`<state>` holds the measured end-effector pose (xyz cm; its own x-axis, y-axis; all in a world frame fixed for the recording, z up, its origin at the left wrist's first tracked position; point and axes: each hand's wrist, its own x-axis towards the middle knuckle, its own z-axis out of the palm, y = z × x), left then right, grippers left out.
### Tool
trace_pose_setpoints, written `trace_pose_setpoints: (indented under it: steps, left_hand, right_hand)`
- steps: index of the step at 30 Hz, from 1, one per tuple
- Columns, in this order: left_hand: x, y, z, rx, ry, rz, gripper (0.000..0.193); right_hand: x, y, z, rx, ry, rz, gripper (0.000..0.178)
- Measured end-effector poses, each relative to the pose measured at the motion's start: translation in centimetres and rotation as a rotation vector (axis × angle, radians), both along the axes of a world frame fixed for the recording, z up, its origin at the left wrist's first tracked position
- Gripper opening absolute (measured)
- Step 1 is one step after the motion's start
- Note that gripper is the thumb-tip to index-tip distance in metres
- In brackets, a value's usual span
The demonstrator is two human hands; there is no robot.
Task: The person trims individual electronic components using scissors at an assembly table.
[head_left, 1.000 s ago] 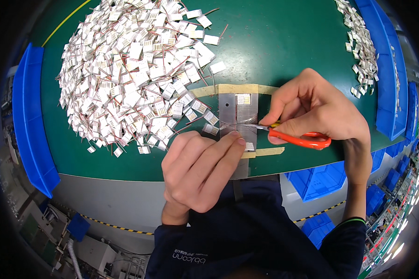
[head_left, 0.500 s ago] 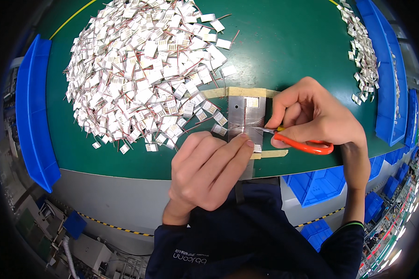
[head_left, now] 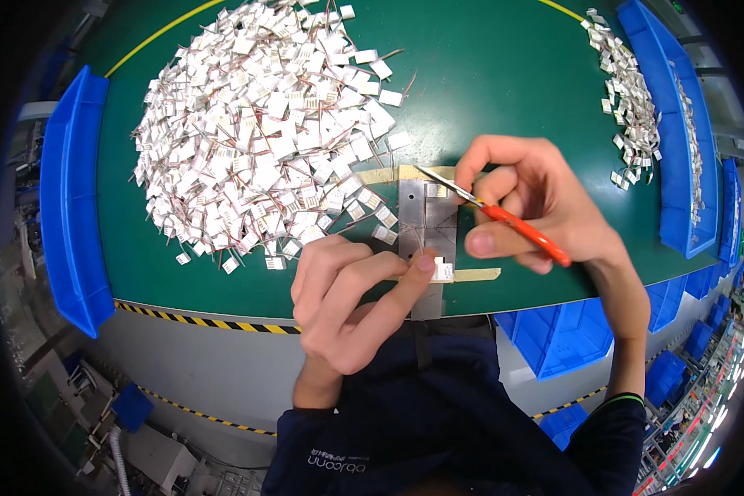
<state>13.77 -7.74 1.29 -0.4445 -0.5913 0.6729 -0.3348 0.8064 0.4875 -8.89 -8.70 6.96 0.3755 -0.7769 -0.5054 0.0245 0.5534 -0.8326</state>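
Note:
My right hand (head_left: 546, 198) holds red-handled scissors (head_left: 521, 231) whose thin pointed metal tips reach left over the far end of a grey metal plate (head_left: 412, 217). A white connector (head_left: 436, 191) sits at the plate's far end, partly behind the blades. My left hand (head_left: 351, 302) is closed at the plate's near end, thumb and index finger pinched together. Against that thumb is a white connector (head_left: 444, 270), whose thin wires run between the fingertips; the pinch itself is partly hidden. Tape (head_left: 479, 274) lies across the green table along the plate's ends.
A big pile of white wired connectors (head_left: 256, 140) covers the table's left side. A smaller pile (head_left: 632, 107) lies far right beside a long blue bin (head_left: 678, 149). Another blue bin (head_left: 76, 207) stands at the left edge. Blue bins (head_left: 558, 335) sit below the near edge.
The scissors have drawn away from the plate's middle, and their tips now point up and left. My left fingers have pulled slightly toward me and left with the connector. The whole view has shifted slightly.

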Motion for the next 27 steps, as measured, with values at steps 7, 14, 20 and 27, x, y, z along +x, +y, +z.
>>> trace_pose_setpoints:
  steps: [7, 14, 20, 27]
  left_hand:
    - [-0.4, 0.3, -0.1, -0.111, -0.035, 0.083, 0.031]
    - [-1.5, 1.6, 1.3, 0.589, 0.308, 0.151, 0.018]
    - [-1.6, 2.0, 1.1, 0.942, 0.416, 0.038, 0.011]
    - [-2.9, 1.9, 1.3, 0.984, 0.574, 0.089, 0.007]
  right_hand:
    - [2.3, 2.2, -0.8, -0.033, -0.065, -0.123, 0.037]
    - [1.9, 1.9, -0.7, -0.077, -0.027, -0.211, 0.039]
    - [1.7, 2.6, -1.8, -0.237, -0.059, -0.176, 0.035]
    - [2.1, 2.8, -1.7, -0.224, -0.03, -0.235, 0.042]
